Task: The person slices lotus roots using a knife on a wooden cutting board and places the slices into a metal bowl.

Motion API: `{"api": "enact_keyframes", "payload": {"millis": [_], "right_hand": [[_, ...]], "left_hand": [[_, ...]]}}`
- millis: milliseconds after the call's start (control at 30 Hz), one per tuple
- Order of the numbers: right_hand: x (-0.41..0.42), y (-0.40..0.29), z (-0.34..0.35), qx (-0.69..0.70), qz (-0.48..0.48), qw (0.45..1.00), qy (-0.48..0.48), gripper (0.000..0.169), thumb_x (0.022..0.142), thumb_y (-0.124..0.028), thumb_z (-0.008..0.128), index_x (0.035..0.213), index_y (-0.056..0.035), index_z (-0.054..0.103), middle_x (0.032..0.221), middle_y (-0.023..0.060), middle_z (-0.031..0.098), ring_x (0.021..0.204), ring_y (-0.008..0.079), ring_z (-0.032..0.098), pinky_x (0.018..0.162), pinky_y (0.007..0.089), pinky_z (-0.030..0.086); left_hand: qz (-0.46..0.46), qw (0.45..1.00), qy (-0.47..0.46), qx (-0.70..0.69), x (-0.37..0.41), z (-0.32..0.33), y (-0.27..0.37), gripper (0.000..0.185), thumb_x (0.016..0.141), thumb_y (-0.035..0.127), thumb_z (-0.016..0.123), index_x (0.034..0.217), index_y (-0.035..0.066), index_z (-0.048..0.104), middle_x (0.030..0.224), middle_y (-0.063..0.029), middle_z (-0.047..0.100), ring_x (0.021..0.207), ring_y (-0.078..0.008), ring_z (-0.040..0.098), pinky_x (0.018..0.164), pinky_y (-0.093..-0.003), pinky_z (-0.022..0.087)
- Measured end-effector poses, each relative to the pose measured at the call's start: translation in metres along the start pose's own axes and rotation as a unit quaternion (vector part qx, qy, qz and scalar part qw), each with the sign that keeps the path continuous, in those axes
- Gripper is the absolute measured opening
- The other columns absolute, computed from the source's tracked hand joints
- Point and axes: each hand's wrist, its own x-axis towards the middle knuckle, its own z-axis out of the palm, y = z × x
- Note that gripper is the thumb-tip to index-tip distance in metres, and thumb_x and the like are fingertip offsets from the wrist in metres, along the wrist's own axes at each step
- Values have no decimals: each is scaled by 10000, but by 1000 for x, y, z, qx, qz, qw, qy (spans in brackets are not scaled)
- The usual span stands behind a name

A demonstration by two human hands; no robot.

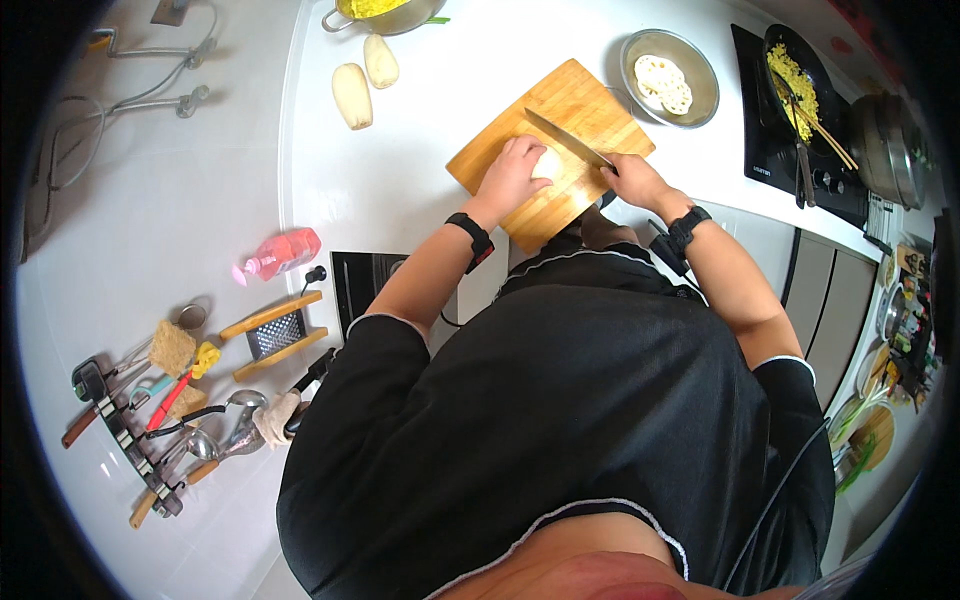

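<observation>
On a wooden cutting board (592,97), my left hand (514,171) holds a pale piece of peeled lotus root (547,165) between thumb and fingers. My right hand (634,178) grips the handle of a kitchen knife (567,137), whose blade lies over the board just beyond the piece, apart from it. Sliced lotus root (664,84) with round holes sits in a steel bowl (709,79) beyond the board to the right. Two whole peeled lotus root sections (352,96) (381,61) lie on the white counter to the left.
A wok (823,82) of yellow scrambled egg, with chopsticks and a spatula, stands on the black cooktop (757,127) at right. A steel pan (405,19) of yellow food is at the top. Left are a pink soap bottle (289,253), a grater (277,335) and hanging utensils.
</observation>
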Motion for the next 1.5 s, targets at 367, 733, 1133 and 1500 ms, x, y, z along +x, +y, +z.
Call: {"api": "enact_keyframes", "payload": {"millis": [367,733,1133,1500], "right_hand": [[-32,-31,-33,-92,-42,994,-30,253,969,-105,578,1186,-19,676,986,242,738,963,429,704,845,515,562],[35,-3,24,-71,-22,996,-49,252,952,-58,562,1186,13,624,1010,287,731,1017,452,704,884,517,553],[-6,-37,-16,-72,-28,996,-53,163,942,-60,560,1078,9,619,938,274,725,944,464,703,819,548,557],[34,-11,31,-74,8,996,-39,377,936,-42,596,1311,-2,603,1022,300,731,1001,454,706,863,504,561]], "left_hand": [[41,996,-2,81,-3,10,-3,486,860,243,800,1261,-9,692,1317,-111,651,1251,-323,597,1046,-421,521],[15,998,19,59,-5,15,-1,469,848,209,795,1254,1,689,1295,-96,658,1223,-311,611,1021,-421,534],[26,996,25,86,-9,18,-5,429,879,237,763,1237,12,691,1295,-81,651,1222,-291,613,981,-423,554],[29,996,32,72,-8,19,-3,394,892,230,755,1221,23,692,1254,-88,650,1186,-298,622,966,-426,552]]}}
